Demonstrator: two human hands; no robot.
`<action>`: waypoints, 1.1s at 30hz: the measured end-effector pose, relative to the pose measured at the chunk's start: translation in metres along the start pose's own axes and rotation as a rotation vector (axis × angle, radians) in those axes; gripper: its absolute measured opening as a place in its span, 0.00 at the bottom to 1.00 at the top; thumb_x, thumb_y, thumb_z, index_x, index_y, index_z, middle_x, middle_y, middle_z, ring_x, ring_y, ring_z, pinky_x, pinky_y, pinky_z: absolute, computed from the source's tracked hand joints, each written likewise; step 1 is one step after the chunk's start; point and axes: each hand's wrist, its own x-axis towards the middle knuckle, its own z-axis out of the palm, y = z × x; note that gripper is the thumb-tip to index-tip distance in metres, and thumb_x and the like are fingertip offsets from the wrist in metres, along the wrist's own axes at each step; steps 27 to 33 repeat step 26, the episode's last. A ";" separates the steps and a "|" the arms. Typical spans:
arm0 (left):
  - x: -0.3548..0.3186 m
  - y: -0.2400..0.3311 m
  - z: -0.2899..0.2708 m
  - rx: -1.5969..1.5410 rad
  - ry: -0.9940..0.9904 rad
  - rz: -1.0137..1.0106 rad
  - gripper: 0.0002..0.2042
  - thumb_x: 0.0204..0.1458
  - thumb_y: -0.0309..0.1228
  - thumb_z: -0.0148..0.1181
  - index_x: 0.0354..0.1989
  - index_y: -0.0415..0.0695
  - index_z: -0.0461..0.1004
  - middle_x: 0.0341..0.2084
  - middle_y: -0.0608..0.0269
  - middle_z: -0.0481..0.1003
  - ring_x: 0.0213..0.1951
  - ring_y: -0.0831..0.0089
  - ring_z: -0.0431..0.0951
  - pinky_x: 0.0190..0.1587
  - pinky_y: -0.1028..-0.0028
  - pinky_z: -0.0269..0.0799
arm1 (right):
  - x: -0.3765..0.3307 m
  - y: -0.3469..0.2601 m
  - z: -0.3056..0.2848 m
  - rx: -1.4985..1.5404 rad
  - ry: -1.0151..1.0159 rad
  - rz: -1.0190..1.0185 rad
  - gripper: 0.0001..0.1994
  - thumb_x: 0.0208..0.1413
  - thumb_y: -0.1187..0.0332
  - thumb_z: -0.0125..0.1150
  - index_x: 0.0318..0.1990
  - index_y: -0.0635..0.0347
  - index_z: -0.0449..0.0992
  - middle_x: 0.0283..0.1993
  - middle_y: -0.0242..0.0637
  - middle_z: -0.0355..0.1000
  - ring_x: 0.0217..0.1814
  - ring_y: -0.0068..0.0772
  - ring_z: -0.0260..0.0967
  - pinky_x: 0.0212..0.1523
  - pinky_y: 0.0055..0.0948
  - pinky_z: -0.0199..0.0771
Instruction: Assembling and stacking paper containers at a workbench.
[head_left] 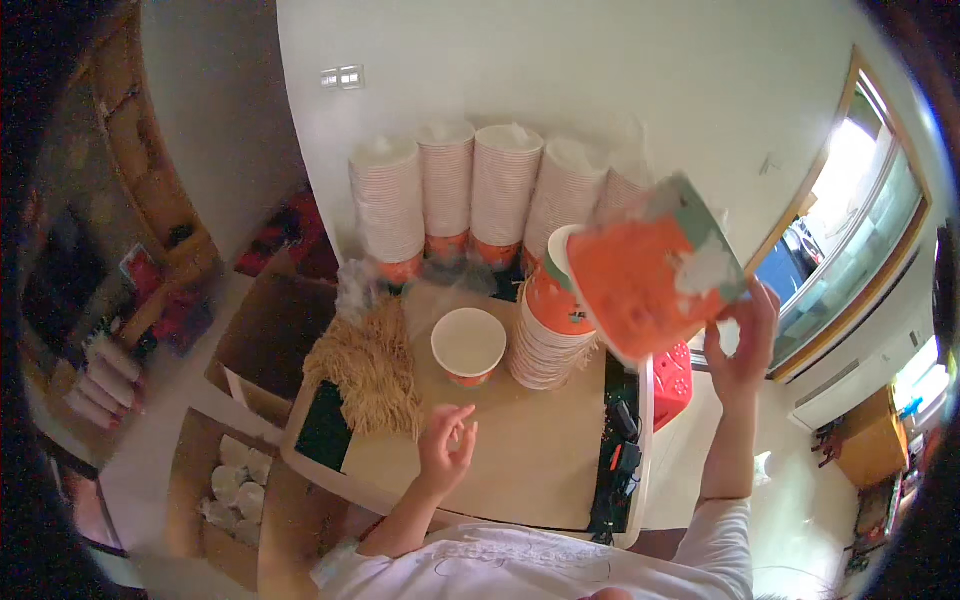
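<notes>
My right hand (745, 345) is raised at the right, gripping an orange and green paper bucket (650, 275) with a white pattern. The bucket is tilted, close to the camera and blurred. My left hand (447, 445) hovers over the near part of the table with loosely bent fingers and nothing visible in it. Just beyond it a white paper bucket (468, 342) stands upright, its mouth facing up. To the right of that is a stack of nested paper buckets (545, 345), white rims toward the bottom, partly behind the raised bucket.
Several tall plastic-wrapped bucket stacks (507, 185) line the wall. A heap of tan shredded strands (370, 375) lies on the table's (520, 460) left side. Black cables and adapters (625, 460) run along its right edge. Cardboard boxes (190, 490) stand left; a red stool (673, 385) is right.
</notes>
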 end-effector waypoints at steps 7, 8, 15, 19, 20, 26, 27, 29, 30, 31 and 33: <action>-0.015 -0.012 -0.007 0.065 0.025 -0.041 0.13 0.43 0.19 0.55 0.38 0.45 0.72 0.28 0.63 0.67 0.22 0.77 0.64 0.23 0.79 0.61 | 0.010 0.038 0.080 0.066 -0.210 -0.064 0.28 0.37 0.84 0.56 0.51 0.60 0.63 0.48 0.43 0.59 0.37 0.35 0.67 0.38 0.28 0.71; -0.017 -0.014 -0.009 0.069 0.039 -0.042 0.13 0.43 0.19 0.55 0.38 0.45 0.72 0.28 0.63 0.67 0.22 0.77 0.64 0.23 0.79 0.61 | 0.006 0.043 0.087 0.062 -0.235 -0.077 0.27 0.37 0.83 0.56 0.51 0.59 0.63 0.48 0.43 0.59 0.39 0.36 0.66 0.38 0.29 0.71; -0.026 -0.026 -0.016 0.079 0.087 -0.139 0.12 0.43 0.19 0.54 0.37 0.45 0.71 0.26 0.63 0.66 0.22 0.76 0.64 0.22 0.79 0.61 | -0.032 0.064 0.123 0.074 -0.382 -0.115 0.28 0.38 0.81 0.59 0.51 0.54 0.62 0.49 0.44 0.59 0.46 0.46 0.65 0.40 0.36 0.71; -0.025 -0.023 -0.014 0.077 0.084 -0.141 0.12 0.42 0.17 0.54 0.36 0.45 0.72 0.25 0.64 0.66 0.21 0.76 0.64 0.22 0.79 0.61 | -0.048 0.067 0.136 0.047 -0.362 -0.141 0.31 0.37 0.80 0.58 0.54 0.50 0.61 0.51 0.46 0.57 0.46 0.47 0.63 0.41 0.35 0.70; -0.025 -0.024 -0.014 0.079 0.089 -0.145 0.12 0.42 0.17 0.54 0.36 0.45 0.72 0.25 0.64 0.66 0.21 0.76 0.64 0.22 0.79 0.61 | -0.048 0.064 0.138 0.052 -0.347 -0.123 0.31 0.37 0.80 0.58 0.54 0.50 0.61 0.51 0.46 0.57 0.47 0.47 0.63 0.42 0.36 0.70; -0.025 -0.023 -0.012 0.075 0.030 -0.164 0.11 0.43 0.18 0.54 0.36 0.44 0.72 0.26 0.64 0.67 0.23 0.76 0.65 0.22 0.80 0.61 | -0.047 0.061 0.140 0.018 -0.357 -0.112 0.31 0.38 0.80 0.57 0.55 0.50 0.60 0.52 0.45 0.57 0.49 0.45 0.62 0.43 0.37 0.70; -0.025 -0.023 -0.012 0.075 0.030 -0.164 0.11 0.43 0.18 0.54 0.36 0.44 0.72 0.26 0.64 0.67 0.23 0.76 0.65 0.22 0.80 0.61 | -0.047 0.061 0.140 0.018 -0.357 -0.112 0.31 0.38 0.80 0.57 0.55 0.50 0.60 0.52 0.45 0.57 0.49 0.45 0.62 0.43 0.37 0.70; -0.025 -0.023 -0.012 0.075 0.030 -0.164 0.11 0.43 0.18 0.54 0.36 0.44 0.72 0.26 0.64 0.67 0.23 0.76 0.65 0.22 0.80 0.61 | -0.047 0.061 0.140 0.018 -0.357 -0.112 0.31 0.38 0.80 0.57 0.55 0.50 0.60 0.52 0.45 0.57 0.49 0.45 0.62 0.43 0.37 0.70; -0.025 -0.023 -0.012 0.075 0.030 -0.164 0.11 0.43 0.18 0.54 0.36 0.44 0.72 0.26 0.64 0.67 0.23 0.76 0.65 0.22 0.80 0.61 | -0.047 0.061 0.140 0.018 -0.357 -0.112 0.31 0.38 0.80 0.57 0.55 0.50 0.60 0.52 0.45 0.57 0.49 0.45 0.62 0.43 0.37 0.70; -0.025 -0.023 -0.012 0.075 0.030 -0.164 0.11 0.43 0.18 0.54 0.36 0.44 0.72 0.26 0.64 0.67 0.23 0.76 0.65 0.22 0.80 0.61 | -0.047 0.061 0.140 0.018 -0.357 -0.112 0.31 0.38 0.80 0.57 0.55 0.50 0.60 0.52 0.45 0.57 0.49 0.45 0.62 0.43 0.37 0.70; -0.025 -0.023 -0.012 0.075 0.030 -0.164 0.11 0.43 0.18 0.54 0.36 0.44 0.72 0.26 0.64 0.67 0.23 0.76 0.65 0.22 0.80 0.61 | -0.047 0.061 0.140 0.018 -0.357 -0.112 0.31 0.38 0.80 0.57 0.55 0.50 0.60 0.52 0.45 0.57 0.49 0.45 0.62 0.43 0.37 0.70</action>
